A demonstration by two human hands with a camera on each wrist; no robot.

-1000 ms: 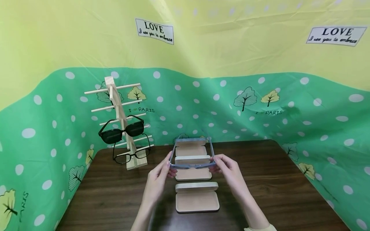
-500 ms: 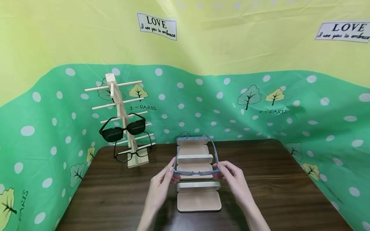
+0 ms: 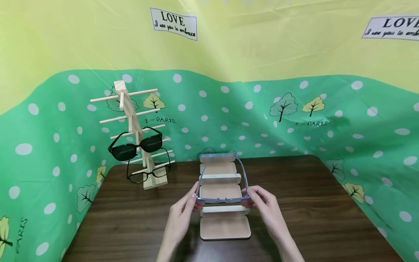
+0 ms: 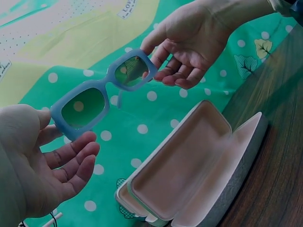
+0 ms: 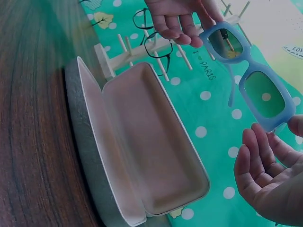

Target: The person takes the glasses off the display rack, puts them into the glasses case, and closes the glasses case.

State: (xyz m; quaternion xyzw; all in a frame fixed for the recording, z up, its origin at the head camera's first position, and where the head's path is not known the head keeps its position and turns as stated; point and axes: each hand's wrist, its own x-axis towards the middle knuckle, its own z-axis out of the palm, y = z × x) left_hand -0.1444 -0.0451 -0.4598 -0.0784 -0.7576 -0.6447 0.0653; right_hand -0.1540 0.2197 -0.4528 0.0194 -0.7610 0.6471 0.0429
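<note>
A pair of blue-framed sunglasses (image 3: 222, 200) is held up between both hands, its temples unfolded and pointing away toward the back. My left hand (image 3: 179, 218) pinches the left end of the frame between thumb and fingers. At the opposite end, my right hand (image 3: 266, 209) pinches the other corner. The tinted lenses (image 4: 84, 108) show in the left wrist view. Below the sunglasses, an open glasses case (image 3: 225, 227) with a pinkish lining lies nearest me. Behind it, a second open case (image 3: 220, 191) and a third (image 3: 218, 167) continue the column.
On the left stands a wooden glasses rack (image 3: 131, 120) with crosswise pegs. Black sunglasses (image 3: 126, 152) and clear black-framed glasses (image 3: 148, 175) hang on it. The dark wooden table (image 3: 311, 211) reaches back to a green and yellow printed cloth (image 3: 209, 120).
Both hands have brought the blue sunglasses slightly nearer and to the right, so the frame front now sits just above the nearest case's lid in view. The head view has shifted a little.
</note>
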